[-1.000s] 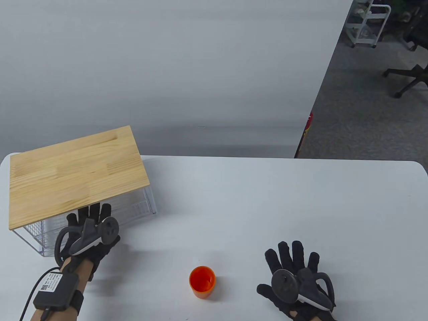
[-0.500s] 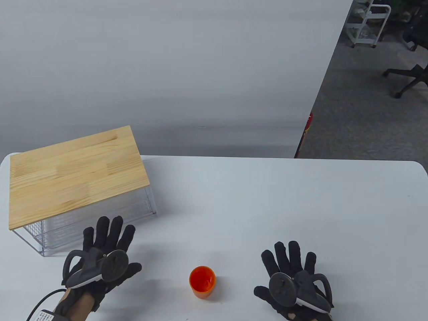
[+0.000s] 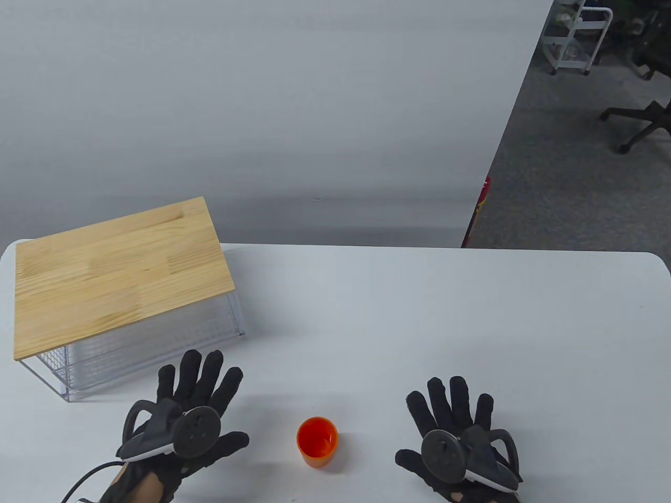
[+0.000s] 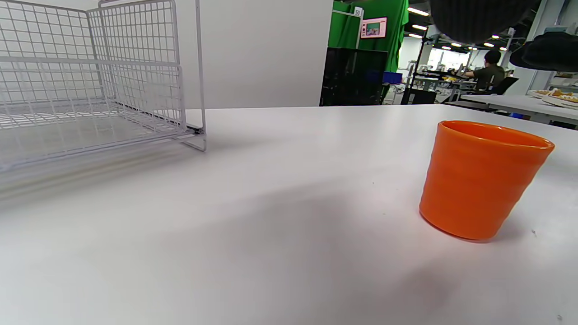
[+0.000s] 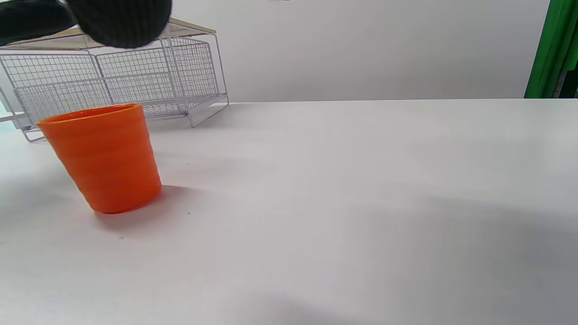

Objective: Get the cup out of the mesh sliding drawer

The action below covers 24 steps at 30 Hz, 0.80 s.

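Both black-gloved hands — left hand (image 3: 188, 414), right hand (image 3: 453, 427) — lie spread, fingers apart, apparently flat on the white table (image 3: 419, 325), holding nothing. Between them the small orange plastic cup (image 3: 317, 441) stands upright — well apart from the wood-topped white wire-mesh drawer (image 3: 152, 343).

1. Cup (image 4: 481, 180): orange, looks like plastic, faint horizontal ridges on the wall, slight sheen at the rim.
2. Mesh sliding drawer (image 4: 90, 90): thin white-coated wire grid, looks like metal, smooth.
3. Top board (image 3: 118, 272): light wood, visible grain and joined strips, matt.
4. Table (image 3: 419, 325): white, smooth, matt with soft reflections.
5. Left hand (image 3: 191, 419) and right hand (image 3: 453, 435): black knit cloth gloves, matt; trackers look like hard grey-and-black plastic, low gloss.
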### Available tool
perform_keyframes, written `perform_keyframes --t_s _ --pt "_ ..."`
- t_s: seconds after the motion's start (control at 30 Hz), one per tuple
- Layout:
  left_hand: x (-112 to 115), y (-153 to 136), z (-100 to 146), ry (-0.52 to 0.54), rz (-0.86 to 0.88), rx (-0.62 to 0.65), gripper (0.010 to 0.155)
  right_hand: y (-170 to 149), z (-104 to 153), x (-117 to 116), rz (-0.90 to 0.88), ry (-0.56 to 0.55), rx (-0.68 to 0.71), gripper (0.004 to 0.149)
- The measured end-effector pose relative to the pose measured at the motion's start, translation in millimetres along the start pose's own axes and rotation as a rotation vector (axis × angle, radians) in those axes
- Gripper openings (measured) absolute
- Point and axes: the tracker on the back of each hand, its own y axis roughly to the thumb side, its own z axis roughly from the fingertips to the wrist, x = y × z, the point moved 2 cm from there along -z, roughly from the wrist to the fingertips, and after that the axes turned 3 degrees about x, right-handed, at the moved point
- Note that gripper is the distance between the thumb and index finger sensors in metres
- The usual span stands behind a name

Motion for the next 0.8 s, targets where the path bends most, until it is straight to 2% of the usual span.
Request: perform_keyframes --t_s 0.2,0.3,0.8 --pt "9.9 5.2 -2.2 -0.004 0.060 0.036 0.102 0.8 -0.3 -0.4 0.008 -0.001 0.013 0.088" --pt "15.6 6.9 -1.3 -0.044 0.048 0.034 0.103 1.4 -0.2 -0.5 0.011 0.001 0.024 0.088" --pt "19.0 4.6 3.3 -0.074 0.093 0.052 0.101 4.0 0.2 -1.8 0.013 -0.003 0.042 0.091"
